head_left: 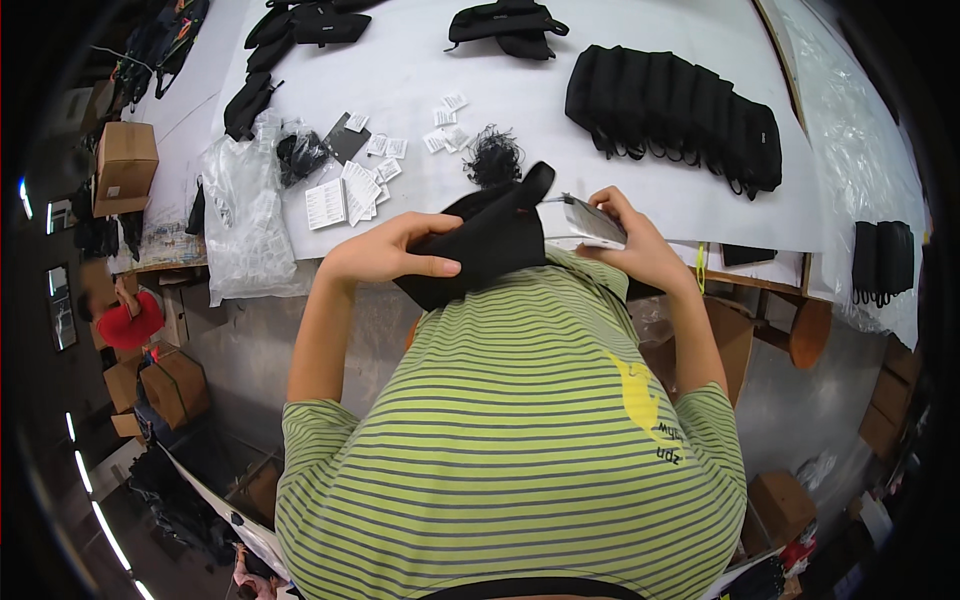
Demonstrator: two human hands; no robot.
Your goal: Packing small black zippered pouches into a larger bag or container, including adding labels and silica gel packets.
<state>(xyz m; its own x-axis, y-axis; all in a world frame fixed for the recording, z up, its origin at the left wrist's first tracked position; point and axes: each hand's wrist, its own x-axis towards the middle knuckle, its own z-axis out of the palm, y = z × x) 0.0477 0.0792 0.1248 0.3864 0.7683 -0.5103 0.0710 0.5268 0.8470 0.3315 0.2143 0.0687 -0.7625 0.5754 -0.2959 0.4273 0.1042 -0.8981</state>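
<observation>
My left hand (400,250) is closed on a black fabric pouch (490,245), thumb on its near face, at the front edge of the table. A black loop (538,180) sticks up from the pouch's far right corner. Just right of the pouch, my right hand (640,245) grips a flat white card-like tag (580,222) between thumb and fingers. A small dark bit shows at the tag's far edge; whether it joins the pouch, I cannot tell. Beyond the pouch lies a tangle of thin black strings (494,158).
White printed tags (360,190) and folded labels (450,120) lie scattered on the white table (420,60). Clear plastic bags (245,210) sit at left. A row of black pouches (670,110) stands at right; more pouches (510,25) lie at the back.
</observation>
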